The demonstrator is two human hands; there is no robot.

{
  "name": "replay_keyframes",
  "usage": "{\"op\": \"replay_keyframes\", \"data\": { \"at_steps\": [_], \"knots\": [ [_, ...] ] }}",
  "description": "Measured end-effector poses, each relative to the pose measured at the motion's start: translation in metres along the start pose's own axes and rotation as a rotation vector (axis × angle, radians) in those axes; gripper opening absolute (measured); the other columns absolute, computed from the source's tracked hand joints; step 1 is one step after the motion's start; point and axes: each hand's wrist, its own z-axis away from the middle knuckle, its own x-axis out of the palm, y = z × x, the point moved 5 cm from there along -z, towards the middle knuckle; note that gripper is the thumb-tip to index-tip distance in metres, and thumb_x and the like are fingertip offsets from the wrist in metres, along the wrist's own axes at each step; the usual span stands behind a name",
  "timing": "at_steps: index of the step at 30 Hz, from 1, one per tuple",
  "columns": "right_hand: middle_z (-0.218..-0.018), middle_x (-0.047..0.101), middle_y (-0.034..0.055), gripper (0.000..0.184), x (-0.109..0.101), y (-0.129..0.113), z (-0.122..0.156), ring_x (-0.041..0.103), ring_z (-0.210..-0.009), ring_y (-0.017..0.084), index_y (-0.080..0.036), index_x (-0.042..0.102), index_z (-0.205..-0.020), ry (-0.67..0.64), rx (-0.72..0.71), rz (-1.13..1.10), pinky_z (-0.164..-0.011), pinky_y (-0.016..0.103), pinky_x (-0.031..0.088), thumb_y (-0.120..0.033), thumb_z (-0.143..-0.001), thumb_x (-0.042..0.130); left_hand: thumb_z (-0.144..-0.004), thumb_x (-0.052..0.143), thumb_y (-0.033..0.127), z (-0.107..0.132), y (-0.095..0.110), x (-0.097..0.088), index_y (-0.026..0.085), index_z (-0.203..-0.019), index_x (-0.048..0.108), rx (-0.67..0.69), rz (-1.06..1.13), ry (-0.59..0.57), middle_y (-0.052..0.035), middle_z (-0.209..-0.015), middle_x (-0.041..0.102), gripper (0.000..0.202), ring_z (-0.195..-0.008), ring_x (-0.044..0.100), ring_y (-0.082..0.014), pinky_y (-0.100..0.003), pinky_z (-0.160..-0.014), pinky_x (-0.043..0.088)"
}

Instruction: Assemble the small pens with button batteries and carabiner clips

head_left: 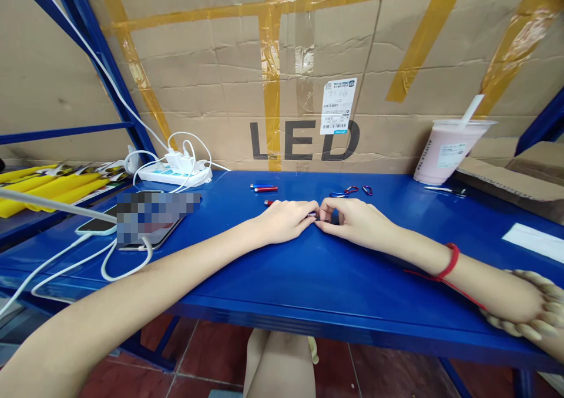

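My left hand [288, 221] rests on the blue table with its fingers closed around a small tube [311, 215], of which only a short end with a pale mark shows. My right hand [352, 219] meets it fingertip to fingertip, pinching something small and dark that the fingers mostly hide. Just behind my left hand, the end of a red tube [268, 203] sticks out. Farther back, a slim blue tube [261, 185] and a slim red tube [266, 190] lie side by side. Behind my right hand are a blue carabiner [338, 195] and two red-and-blue ones [367, 191].
To the left are a white power strip [176, 176] with cables and two phones [94, 226], one partly pixelated. A pink drink cup [452, 151] with a straw stands back right, near an open carton [520, 178] and a white paper [535, 240]. A large cardboard sheet [211, 81] backs the table.
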Motion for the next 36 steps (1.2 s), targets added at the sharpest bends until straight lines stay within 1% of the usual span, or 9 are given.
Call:
{"op": "replay_keyframes", "data": {
  "at_steps": [8, 12, 16, 23, 30, 36],
  "knots": [
    [-0.081, 0.064, -0.0032, 0.016, 0.000, -0.001, 0.001, 0.055, -0.069, 0.013, -0.024, 0.055, -0.079, -0.011, 0.006, 0.016, -0.056, 0.024, 0.034, -0.039, -0.078, 0.049, -0.092, 0.032, 0.028, 0.000, 0.000, 0.000, 0.020, -0.099, 0.049, 0.007, 0.002, -0.002, -0.0024, -0.102, 0.062, 0.020, -0.091, 0.061, -0.0185, -0.029, -0.071, 0.046],
    [-0.079, 0.063, -0.0026, 0.016, 0.000, -0.003, 0.002, 0.055, -0.070, 0.014, -0.024, 0.054, -0.079, -0.024, -0.024, 0.031, -0.057, 0.024, 0.034, -0.039, -0.079, 0.049, -0.092, 0.032, 0.028, 0.000, 0.000, -0.001, 0.021, -0.100, 0.048, -0.011, -0.003, -0.021, -0.0022, -0.103, 0.062, 0.020, -0.092, 0.061, -0.0195, -0.027, -0.066, 0.046],
    [-0.075, 0.061, -0.0022, 0.016, 0.000, -0.008, 0.003, 0.054, -0.067, 0.013, -0.023, 0.052, -0.079, -0.053, -0.083, 0.059, -0.054, 0.023, 0.032, -0.038, -0.082, 0.046, -0.093, 0.031, 0.030, 0.001, 0.001, -0.002, 0.020, -0.095, 0.048, -0.014, -0.030, -0.020, -0.0017, -0.101, 0.062, 0.020, -0.088, 0.061, -0.0201, -0.026, -0.061, 0.044],
    [-0.071, 0.061, -0.0022, 0.014, -0.001, -0.017, 0.007, 0.054, -0.062, 0.012, -0.023, 0.050, -0.078, -0.104, -0.133, 0.069, -0.051, 0.023, 0.030, -0.035, -0.083, 0.044, -0.092, 0.031, 0.029, 0.000, 0.000, -0.001, 0.020, -0.093, 0.048, -0.013, -0.020, -0.025, -0.0026, -0.101, 0.062, 0.019, -0.087, 0.061, -0.0191, -0.026, -0.062, 0.045],
    [-0.069, 0.061, -0.0026, 0.014, 0.000, -0.017, 0.007, 0.055, -0.061, 0.012, -0.023, 0.050, -0.078, -0.103, -0.146, 0.061, -0.051, 0.022, 0.029, -0.034, -0.083, 0.044, -0.091, 0.032, 0.028, -0.001, 0.000, -0.001, 0.020, -0.093, 0.048, -0.013, -0.022, -0.020, -0.0016, -0.102, 0.062, 0.018, -0.087, 0.061, -0.0197, -0.026, -0.061, 0.044],
    [-0.067, 0.061, -0.0032, 0.016, -0.001, -0.016, 0.007, 0.054, -0.060, 0.012, -0.023, 0.050, -0.078, -0.101, -0.142, 0.051, -0.049, 0.022, 0.028, -0.036, -0.084, 0.044, -0.092, 0.032, 0.028, -0.001, 0.000, -0.001, 0.020, -0.092, 0.048, -0.004, -0.019, -0.019, -0.0004, -0.099, 0.062, 0.017, -0.088, 0.060, -0.0198, -0.025, -0.058, 0.042]
  ]
}}
